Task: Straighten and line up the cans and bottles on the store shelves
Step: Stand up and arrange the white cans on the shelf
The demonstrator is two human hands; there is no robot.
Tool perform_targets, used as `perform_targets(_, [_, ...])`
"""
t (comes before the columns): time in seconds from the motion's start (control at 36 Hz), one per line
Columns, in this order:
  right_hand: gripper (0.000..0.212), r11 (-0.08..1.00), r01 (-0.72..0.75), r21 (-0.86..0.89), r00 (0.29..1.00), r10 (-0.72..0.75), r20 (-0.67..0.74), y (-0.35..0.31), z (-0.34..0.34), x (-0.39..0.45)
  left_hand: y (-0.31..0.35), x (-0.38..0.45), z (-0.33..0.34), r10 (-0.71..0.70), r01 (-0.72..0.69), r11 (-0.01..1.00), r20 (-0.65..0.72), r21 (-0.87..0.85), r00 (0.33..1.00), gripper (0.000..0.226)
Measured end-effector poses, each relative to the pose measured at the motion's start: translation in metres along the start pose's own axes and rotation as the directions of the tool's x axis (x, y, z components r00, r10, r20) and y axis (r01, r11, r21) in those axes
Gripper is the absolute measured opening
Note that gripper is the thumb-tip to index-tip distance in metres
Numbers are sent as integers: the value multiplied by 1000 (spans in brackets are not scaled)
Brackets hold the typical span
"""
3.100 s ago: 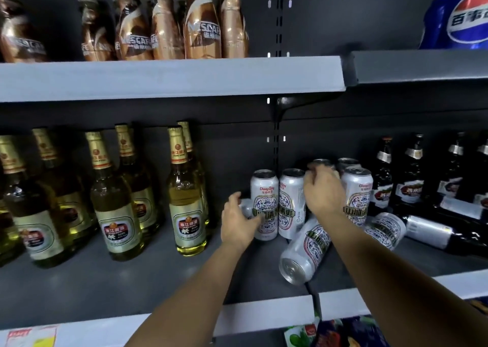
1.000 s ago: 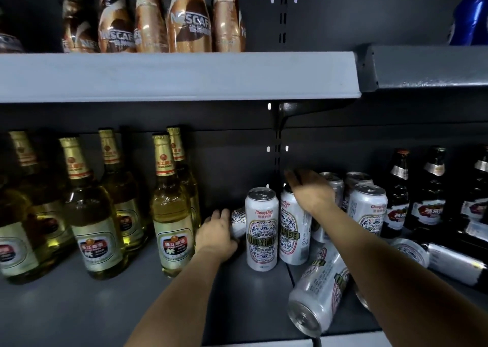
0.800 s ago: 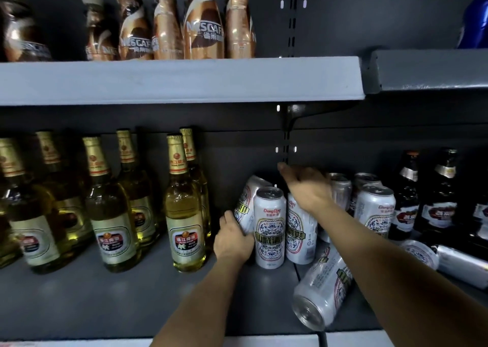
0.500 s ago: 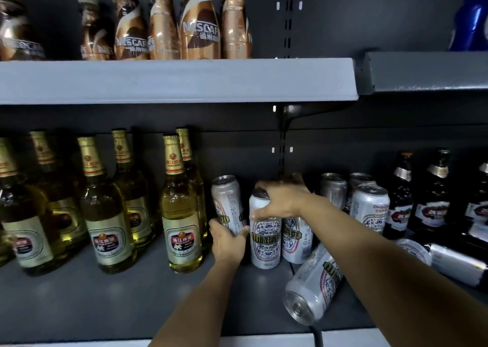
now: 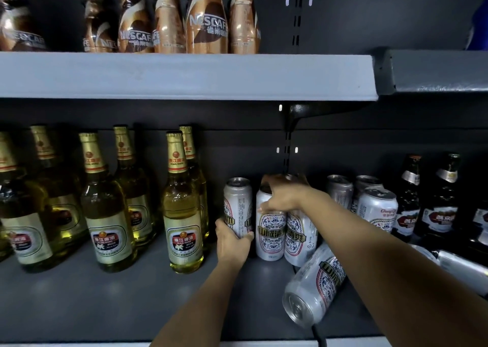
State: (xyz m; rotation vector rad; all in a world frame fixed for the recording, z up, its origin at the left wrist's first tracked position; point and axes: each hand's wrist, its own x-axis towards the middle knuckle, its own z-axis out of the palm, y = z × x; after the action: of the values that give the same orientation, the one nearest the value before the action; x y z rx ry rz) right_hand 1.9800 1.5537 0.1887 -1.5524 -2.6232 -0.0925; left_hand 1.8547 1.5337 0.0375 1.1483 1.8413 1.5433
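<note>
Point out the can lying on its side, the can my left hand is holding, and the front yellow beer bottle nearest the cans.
tipped can (image 5: 315,286), head view, side label.
held can (image 5: 237,201), head view, upper side.
Pearl River bottle (image 5: 182,214), head view, glass body.

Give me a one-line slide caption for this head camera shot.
Left hand grips an upright can, right hand holds the next can's top; another can lies tipped in front.
</note>
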Motion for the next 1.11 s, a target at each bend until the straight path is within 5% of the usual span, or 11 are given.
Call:
perform_targets(0.14, [66,1000,-16,-21,1000,16,-22,2,2,4,2,2,-1,21,-22,999,-18,-39,1000,88])
perform_targets(0.33, [65,997,-69,-30,997,69,-26,7,3,7,8,7,-6,36,-29,994,-70,107,997,78])
perform_targets(0.61, [59,993,-112,-24,993,111,-46,11,7,16,3,-8,-15,85,-81,995,62,-60,994,60])
perform_targets(0.72, [52,998,0,57,988,9,-154,-1,-8,14,5,-10,-19,94,-88,995,134,-52,986,51])
perform_targets(0.86, [86,971,119,210,960,-166,225,-28,-3,9,4,-15,-20,133,-128,991,192,-36,972,55])
perform_targets(1.0, [69,978,131,-160,986,-145,-80,-33,0,11,-4,-20,-20,172,-185,949,75,253,982,78])
perform_targets(1.11, [68,988,55,-147,993,-69,-95,-35,5,19,0,-18,-10,138,-154,950,75,271,988,65])
